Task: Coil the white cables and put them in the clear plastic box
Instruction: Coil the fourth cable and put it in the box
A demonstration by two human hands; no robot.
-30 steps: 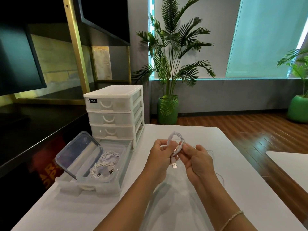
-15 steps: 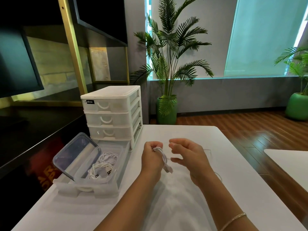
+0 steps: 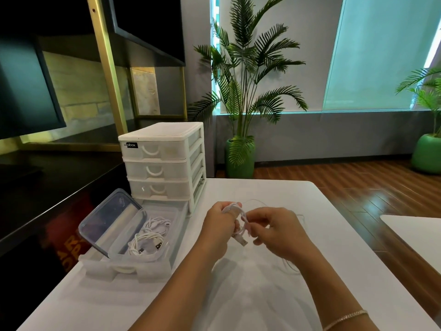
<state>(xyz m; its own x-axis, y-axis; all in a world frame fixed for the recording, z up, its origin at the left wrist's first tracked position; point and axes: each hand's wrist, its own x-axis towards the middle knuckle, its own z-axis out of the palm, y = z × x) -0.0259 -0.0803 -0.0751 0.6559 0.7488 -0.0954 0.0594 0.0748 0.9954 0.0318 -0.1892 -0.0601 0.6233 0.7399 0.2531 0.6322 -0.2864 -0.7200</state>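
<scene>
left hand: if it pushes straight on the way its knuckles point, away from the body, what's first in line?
Probably the white drawer unit. The left hand, gripping the coiled white cable, points forward and slightly left across bare table. Depth is unclear; it may pass the unit's right side.

**Cool daylight from behind, dark at left**

Lit chiefly by the blinded windows [image 3: 379, 53] at the far wall, teal-tinted and bright, nearly blown out at the upper right corner. Soft grey shadows cast toward the camera on the white table [image 3: 286, 295], under both forearms. Deep, almost detail-free black across the shelving [image 3: 35, 187] at left. Mild sheen on the wooden floor [image 3: 358, 187]. Straight lines bowed near the edges by the wide lens. Slight softness overall; thin loose cable strands barely resolved.
</scene>
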